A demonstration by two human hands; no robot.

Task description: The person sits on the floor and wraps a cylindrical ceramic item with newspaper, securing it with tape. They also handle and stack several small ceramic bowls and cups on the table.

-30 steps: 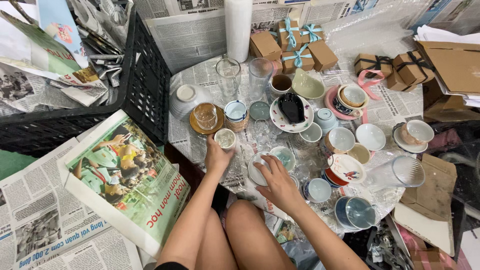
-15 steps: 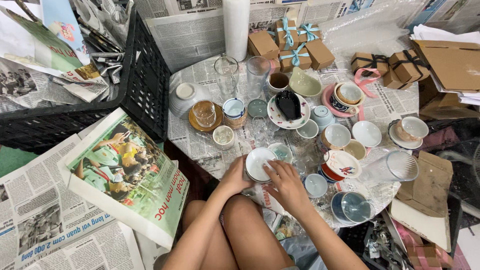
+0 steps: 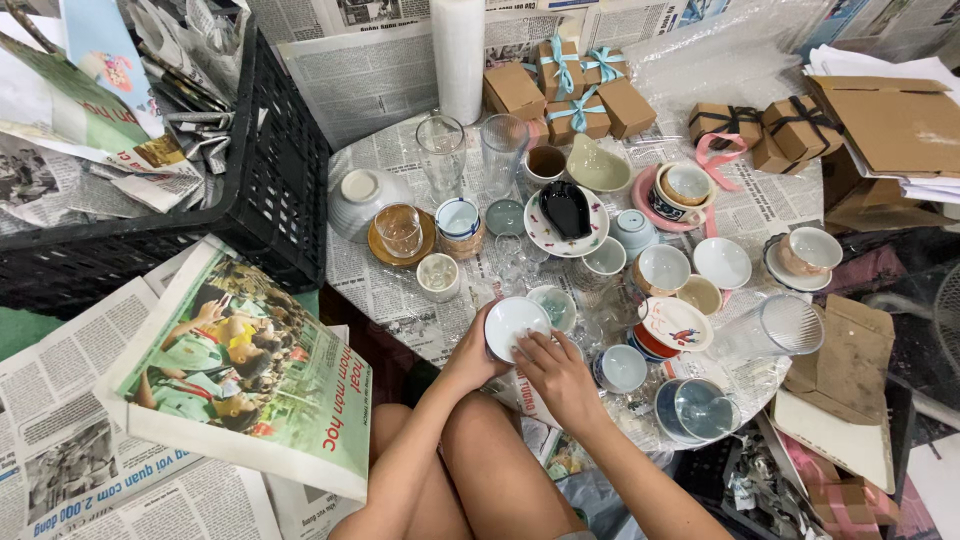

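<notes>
Both my hands hold one small white bowl (image 3: 512, 322) at the near edge of a round table covered in newspaper (image 3: 385, 290). My left hand (image 3: 472, 355) grips the bowl's left rim and underside. My right hand (image 3: 556, 370) rests its fingertips on the bowl's lower right rim. The bowl is tilted toward me, its inside showing. A small pale green cup (image 3: 556, 304) stands just to its right, and a small white cup (image 3: 439, 274) to its upper left. My bare knees are below the hands.
The table is crowded with cups, bowls, saucers and two tall glasses (image 3: 441, 155). A clear glass (image 3: 770, 328) lies on its side at right. Brown gift boxes with ribbons (image 3: 578, 100) sit at the back. A black crate (image 3: 255, 190) and a stack of newspapers (image 3: 240, 370) are at left.
My left hand left the small white cup and joined my right hand on the white bowl, which has come up off the table and tilted toward me.
</notes>
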